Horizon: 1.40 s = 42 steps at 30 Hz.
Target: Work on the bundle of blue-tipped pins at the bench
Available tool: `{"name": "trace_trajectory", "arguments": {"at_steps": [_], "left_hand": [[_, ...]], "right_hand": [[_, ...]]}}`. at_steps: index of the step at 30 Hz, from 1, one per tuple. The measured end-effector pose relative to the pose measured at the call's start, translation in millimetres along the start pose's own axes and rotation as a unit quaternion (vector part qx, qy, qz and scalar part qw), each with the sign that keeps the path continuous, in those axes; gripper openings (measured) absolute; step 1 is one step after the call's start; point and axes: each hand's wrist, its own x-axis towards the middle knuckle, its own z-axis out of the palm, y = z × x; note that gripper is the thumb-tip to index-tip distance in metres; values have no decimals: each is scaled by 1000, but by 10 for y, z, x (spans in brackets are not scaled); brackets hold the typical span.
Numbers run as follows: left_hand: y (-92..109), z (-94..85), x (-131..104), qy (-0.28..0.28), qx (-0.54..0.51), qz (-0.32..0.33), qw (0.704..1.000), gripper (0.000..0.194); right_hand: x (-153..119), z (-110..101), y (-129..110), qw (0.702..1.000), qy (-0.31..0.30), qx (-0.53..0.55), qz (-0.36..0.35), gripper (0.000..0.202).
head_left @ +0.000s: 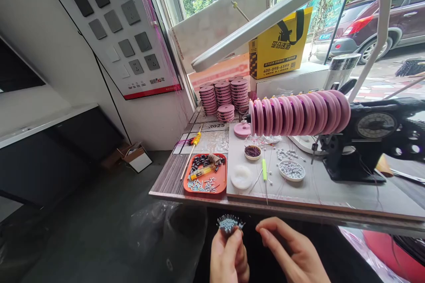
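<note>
Nearest us, our left hand (229, 256) pinches a bundle of blue-tipped pins (229, 223) below the table edge (186, 195). Our right hand (292, 252) hovers just beside it, fingers loosely curled around nothing. Beyond sit an orange tray (222, 185) and pink spools (299, 112) on the winding machine (372, 141).

A tight bundle of thin grey-blue sticks with small pale bead-like tips (229, 223) is held upright below the front edge of the table, low in the view. The tips are fanned out slightly at the top into a bristly, rounded tuft, while the lower ends are hidden inside the closed fingers by which the bundle is gripped. The bundle is seen against a dark background, just left of centre, and it is kept apart from the table edge above it. Individual sticks cannot be counted.
</note>
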Motion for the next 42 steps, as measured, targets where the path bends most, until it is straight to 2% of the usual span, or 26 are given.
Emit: {"name": "trace_trajectory", "arguments": {"at_steps": [2,5,9,14,17,20,22,26,29,32,36,42], "left_hand": [[-12,-11,4,9,-6,7,1000,49],[-29,-33,18,2,-21,6,1000,45],[-21,-81,53,-50,-69,-47,995,41],[-18,-157,97,-118,-127,-133,976,37],[-22,-180,108,-149,-142,-153,967,33],[-8,-178,101,-163,-140,-149,965,30],[8,-164,87,-149,-127,-126,973,29],[38,-121,44,-80,-71,-64,992,32],[49,-79,8,-34,-21,-31,999,36],[50,-39,-13,-2,-2,-4,1000,40],[41,-13,-9,14,-1,20,1000,44],[-12,-53,25,36,40,60,997,44]], "right_hand": [[-18,18,0,1000,24,13,2,22],[-37,37,7,999,24,27,5,19],[-45,39,26,999,15,29,5,20],[-42,36,67,1000,12,16,-7,20],[-48,35,122,1000,2,3,-30,17],[-58,23,200,995,-30,-38,-85,13],[-59,-3,248,987,-43,-81,-130,11],[-29,-88,286,959,-54,-179,-215,11],[-7,-124,273,935,-68,-239,-252,11],[-13,-103,261,923,-57,-271,-266,14],[-24,-73,255,924,-40,-278,-261,21],[-1,-125,281,923,-51,-272,-268,13]]}}
